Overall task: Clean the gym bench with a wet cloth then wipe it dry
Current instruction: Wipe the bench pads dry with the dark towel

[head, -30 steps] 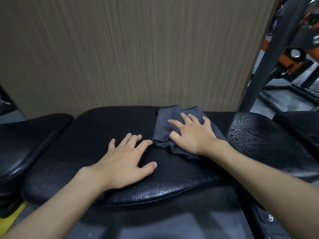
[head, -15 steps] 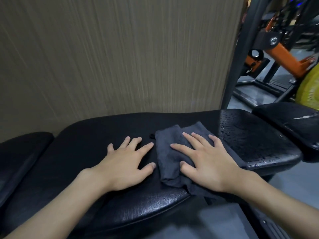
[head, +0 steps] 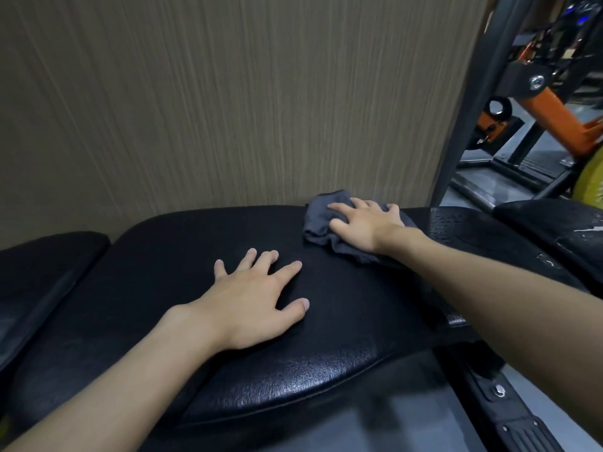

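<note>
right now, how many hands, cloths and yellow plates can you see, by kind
hands: 2 (left hand, right hand)
grey cloth: 1
yellow plate: 1
total: 4

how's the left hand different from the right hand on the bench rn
The left hand rests on the bare black bench pad; the right hand presses a grey cloth. The left hand sits near the pad's middle, the right hand at its far edge by the wall. Both lie flat, palm down.
</note>
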{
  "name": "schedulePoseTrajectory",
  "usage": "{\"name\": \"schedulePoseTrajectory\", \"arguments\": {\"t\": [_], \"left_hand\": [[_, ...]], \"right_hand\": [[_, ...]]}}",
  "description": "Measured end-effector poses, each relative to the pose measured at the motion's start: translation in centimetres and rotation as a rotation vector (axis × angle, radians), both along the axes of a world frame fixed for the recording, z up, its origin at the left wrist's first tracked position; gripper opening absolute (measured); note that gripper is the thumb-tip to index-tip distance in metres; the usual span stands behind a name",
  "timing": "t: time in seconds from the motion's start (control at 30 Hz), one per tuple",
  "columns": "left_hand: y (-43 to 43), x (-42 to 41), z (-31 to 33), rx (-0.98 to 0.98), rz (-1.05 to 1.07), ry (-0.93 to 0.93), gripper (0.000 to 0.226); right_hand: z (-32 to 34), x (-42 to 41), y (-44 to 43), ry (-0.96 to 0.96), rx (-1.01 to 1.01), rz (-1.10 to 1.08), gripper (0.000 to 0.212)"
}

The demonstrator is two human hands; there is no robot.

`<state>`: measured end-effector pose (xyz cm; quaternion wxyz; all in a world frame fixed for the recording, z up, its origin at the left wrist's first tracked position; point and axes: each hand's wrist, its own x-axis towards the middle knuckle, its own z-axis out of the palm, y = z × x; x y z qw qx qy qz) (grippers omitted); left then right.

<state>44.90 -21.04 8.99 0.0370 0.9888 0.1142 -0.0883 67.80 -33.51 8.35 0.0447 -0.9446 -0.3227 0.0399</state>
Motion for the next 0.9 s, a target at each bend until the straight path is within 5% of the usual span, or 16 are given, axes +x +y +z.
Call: {"name": "schedulePoseTrajectory", "arguments": {"t": [0.37, 0.63, 0.9], "left_hand": [[-0.4, -0.4, 0.2, -0.011, 0.022, -0.013, 0.069], [-1.0, 0.6, 0.8, -0.030, -0.073, -0.109, 0.065], [-1.8, 2.2, 1.1, -0.047, -0.089, -0.110, 0.065]], "right_hand": [[-0.5, -5.1, -5.0, -0.013, 0.037, 0.074, 0.059], [-0.5, -12.8, -11.7, -0.121, -0.015, 0.133, 0.081], [0.0, -8.2, -8.9, -0.060, 0.012, 0.095, 0.083]]}}
